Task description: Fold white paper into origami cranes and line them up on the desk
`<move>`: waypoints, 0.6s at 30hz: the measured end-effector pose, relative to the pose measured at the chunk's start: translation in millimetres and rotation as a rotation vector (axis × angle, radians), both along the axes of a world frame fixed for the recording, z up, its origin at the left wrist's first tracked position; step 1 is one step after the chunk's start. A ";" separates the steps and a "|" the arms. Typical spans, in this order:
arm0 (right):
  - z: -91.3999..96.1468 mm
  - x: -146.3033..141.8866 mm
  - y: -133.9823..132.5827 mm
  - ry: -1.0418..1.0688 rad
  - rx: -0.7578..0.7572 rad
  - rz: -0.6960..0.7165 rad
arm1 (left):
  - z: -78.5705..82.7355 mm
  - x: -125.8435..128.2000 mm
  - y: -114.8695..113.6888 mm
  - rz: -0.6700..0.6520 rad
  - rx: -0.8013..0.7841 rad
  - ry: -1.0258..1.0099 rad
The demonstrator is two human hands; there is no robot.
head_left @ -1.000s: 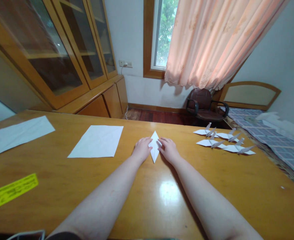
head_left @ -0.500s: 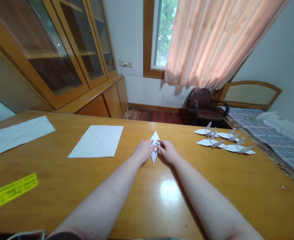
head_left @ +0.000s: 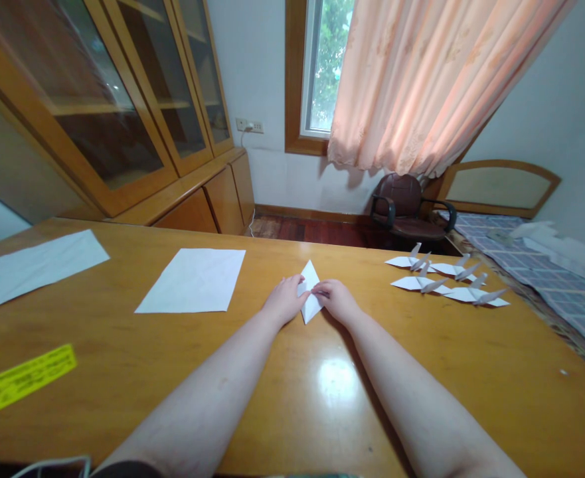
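Note:
A white folded paper piece (head_left: 311,277), kite-shaped with points far and near, lies on the wooden table (head_left: 322,398) in front of me. My left hand (head_left: 285,301) presses its left side with the fingers pinched on the paper. Over on the paper's right side, my right hand (head_left: 338,299) pinches a flap near the middle. Both forearms reach forward over the table.
A flat white sheet (head_left: 192,281) lies left of my hands, another sheet (head_left: 33,265) at the far left. Several finished paper cranes (head_left: 446,282) sit at the right. A yellow strip (head_left: 20,380) lies near left. Beyond the table stand a cabinet (head_left: 123,119) and a chair (head_left: 406,207).
My fingers have closed in over the middle of the folded paper, and a flap on its right side has been drawn outward. My arms have hardly moved.

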State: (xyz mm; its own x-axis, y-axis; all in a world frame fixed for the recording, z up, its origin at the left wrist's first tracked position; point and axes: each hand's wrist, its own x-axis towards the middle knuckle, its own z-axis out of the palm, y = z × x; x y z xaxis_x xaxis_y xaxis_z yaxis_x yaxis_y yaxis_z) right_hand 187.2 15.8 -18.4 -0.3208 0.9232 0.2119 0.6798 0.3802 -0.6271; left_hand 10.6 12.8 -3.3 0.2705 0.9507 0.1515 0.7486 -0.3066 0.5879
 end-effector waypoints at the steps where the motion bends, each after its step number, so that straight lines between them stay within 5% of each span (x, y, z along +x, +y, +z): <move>1: -0.5 0.4 0.3 -0.004 -0.007 0.007 | 0.1 -0.4 0.4 0.015 0.002 -0.014; 11: 1.5 2.3 0.3 -0.063 -0.010 0.009 | 4.3 -8.1 3.9 -0.055 0.025 0.055; 18: -5.7 6.4 4.9 -0.148 -0.042 -0.158 | -3.5 -3.8 2.6 -0.267 0.046 0.121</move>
